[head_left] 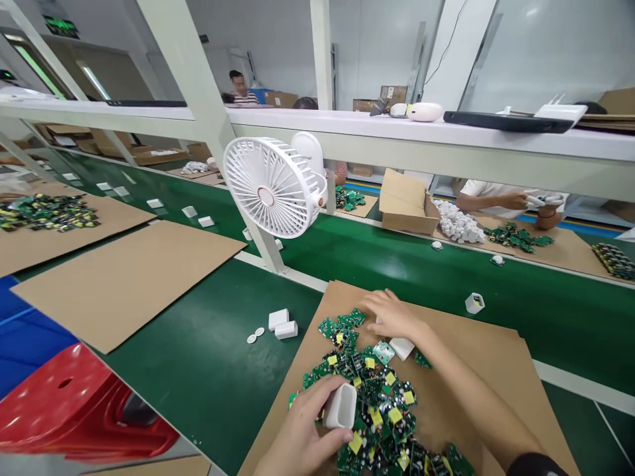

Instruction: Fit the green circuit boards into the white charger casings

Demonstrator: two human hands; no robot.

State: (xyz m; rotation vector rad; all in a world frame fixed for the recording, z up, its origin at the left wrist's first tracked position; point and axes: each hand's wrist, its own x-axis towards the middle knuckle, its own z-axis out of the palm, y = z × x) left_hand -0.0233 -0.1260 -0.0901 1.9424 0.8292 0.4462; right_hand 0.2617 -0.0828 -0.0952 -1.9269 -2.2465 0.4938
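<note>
While left hand (308,428) holds casing (341,407), right hand (391,316) beside circuit boards (373,380).

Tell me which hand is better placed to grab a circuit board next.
Probably the right hand: it is beside the circuit boards, though whether it grips anything is unclear; the left hand holds a white casing.

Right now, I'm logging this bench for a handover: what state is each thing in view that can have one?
White hollow plastic casing: held, open end showing
Bare left hand: closed on that casing
Bare right hand: fingers lowered; grip unclear
Green circuit boards with yellow parts: loosely heaped
Brown cardboard box: open
White round plastic fan: running or off, cannot tell
White casing on the green belt: open-ended, yellow inside
</note>
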